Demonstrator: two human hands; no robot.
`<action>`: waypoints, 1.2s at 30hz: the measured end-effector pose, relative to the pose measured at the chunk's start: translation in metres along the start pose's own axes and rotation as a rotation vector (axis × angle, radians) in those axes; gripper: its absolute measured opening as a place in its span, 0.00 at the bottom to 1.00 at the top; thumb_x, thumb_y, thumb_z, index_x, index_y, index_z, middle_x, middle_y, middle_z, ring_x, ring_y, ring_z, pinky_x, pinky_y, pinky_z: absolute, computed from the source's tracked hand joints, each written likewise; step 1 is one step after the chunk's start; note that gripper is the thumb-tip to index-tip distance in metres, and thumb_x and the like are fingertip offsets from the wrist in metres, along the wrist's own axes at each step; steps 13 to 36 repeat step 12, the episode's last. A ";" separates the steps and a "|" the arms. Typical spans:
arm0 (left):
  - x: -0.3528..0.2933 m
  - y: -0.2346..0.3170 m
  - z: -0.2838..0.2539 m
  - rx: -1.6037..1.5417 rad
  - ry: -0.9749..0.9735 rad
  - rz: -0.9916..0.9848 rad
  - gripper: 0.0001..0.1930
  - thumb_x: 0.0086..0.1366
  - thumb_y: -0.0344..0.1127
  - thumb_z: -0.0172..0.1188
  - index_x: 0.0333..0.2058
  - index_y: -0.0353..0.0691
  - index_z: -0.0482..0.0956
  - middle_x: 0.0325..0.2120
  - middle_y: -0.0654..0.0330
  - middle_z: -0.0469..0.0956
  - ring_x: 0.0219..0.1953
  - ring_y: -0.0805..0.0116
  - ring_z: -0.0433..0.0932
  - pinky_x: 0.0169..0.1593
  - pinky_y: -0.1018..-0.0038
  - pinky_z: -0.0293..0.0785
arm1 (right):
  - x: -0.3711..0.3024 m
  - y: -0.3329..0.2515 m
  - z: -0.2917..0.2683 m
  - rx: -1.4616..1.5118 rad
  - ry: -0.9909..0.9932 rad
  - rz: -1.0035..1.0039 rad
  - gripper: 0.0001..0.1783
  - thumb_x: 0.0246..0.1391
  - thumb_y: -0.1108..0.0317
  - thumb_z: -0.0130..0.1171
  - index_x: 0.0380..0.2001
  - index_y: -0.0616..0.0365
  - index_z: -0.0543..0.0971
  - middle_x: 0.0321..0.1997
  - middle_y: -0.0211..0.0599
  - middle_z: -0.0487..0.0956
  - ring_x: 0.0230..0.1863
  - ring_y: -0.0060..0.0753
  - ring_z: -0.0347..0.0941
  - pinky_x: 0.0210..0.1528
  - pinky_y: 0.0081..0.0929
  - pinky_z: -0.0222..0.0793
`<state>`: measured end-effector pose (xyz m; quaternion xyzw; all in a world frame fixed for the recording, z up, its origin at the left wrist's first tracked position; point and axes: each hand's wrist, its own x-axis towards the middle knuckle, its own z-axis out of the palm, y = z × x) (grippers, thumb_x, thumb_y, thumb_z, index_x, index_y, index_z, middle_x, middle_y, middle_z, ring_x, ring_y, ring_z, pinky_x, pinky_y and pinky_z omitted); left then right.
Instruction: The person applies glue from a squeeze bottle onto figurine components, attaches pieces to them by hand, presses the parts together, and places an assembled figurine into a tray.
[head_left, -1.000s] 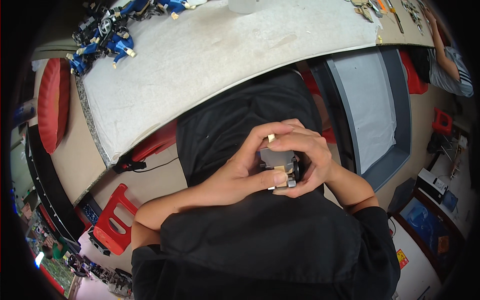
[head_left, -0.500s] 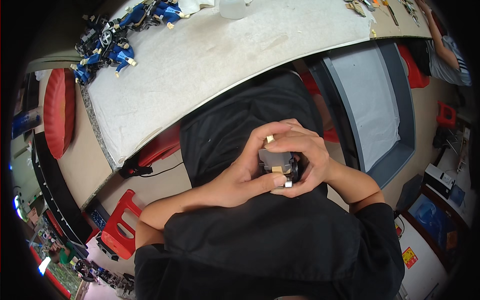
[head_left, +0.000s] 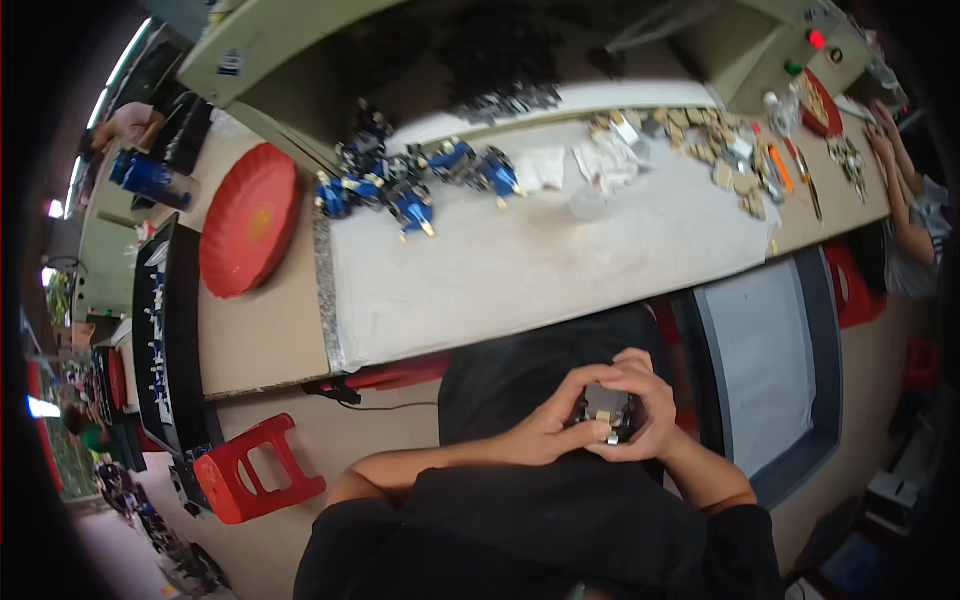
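In front of my lap, both hands hold a small plastic toy part (head_left: pixel 604 400) in black and grey, with a beige piece and a pale tip. My left hand (head_left: pixel 563 425) grips its left side, thumb pressed on the near end. Curled around the right side is my right hand (head_left: pixel 655 408), its fingers closing over the far end. The fingers cover much of the part, so its full shape is hidden. On the bench beyond lies a cluster of blue and black toy figures (head_left: pixel 410 208) with cream-coloured ends.
White paper (head_left: pixel 480 285) covers the bench. A red scalloped tray (head_left: pixel 225 270) sits at the left, and a red stool (head_left: pixel 225 490) below it. Beige pieces (head_left: pixel 735 180) and tools lie at the right. A grey bin (head_left: pixel 828 400) stands beside my lap. Another person's hands (head_left: pixel 885 140) are far right.
The head view has tilted up, bringing the bench's back and a green-framed booth into sight. My hands appear lower and further right, still around the toy part.
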<state>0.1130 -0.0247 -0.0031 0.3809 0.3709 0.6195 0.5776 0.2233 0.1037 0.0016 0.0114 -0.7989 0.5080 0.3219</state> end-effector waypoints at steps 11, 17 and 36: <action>0.018 0.002 0.006 -0.009 0.191 0.138 0.23 0.61 0.31 0.45 0.53 0.42 0.47 0.50 0.58 0.52 0.54 0.69 0.52 0.55 0.70 0.50 | 0.016 0.008 0.007 0.027 0.092 0.026 0.37 0.23 0.68 0.68 0.44 0.56 0.65 0.40 0.44 0.71 0.41 0.41 0.67 0.45 0.39 0.58; 0.018 0.004 0.007 -0.064 0.202 0.139 0.23 0.61 0.32 0.46 0.53 0.43 0.47 0.52 0.58 0.51 0.55 0.69 0.50 0.57 0.69 0.47 | 0.015 0.010 0.008 0.053 0.092 0.064 0.37 0.24 0.68 0.68 0.44 0.55 0.65 0.41 0.44 0.71 0.41 0.40 0.67 0.48 0.41 0.57; 0.018 0.004 0.007 -0.064 0.202 0.139 0.23 0.61 0.32 0.46 0.53 0.43 0.47 0.52 0.58 0.51 0.55 0.69 0.50 0.57 0.69 0.47 | 0.015 0.010 0.008 0.053 0.092 0.064 0.37 0.24 0.68 0.68 0.44 0.55 0.65 0.41 0.44 0.71 0.41 0.40 0.67 0.48 0.41 0.57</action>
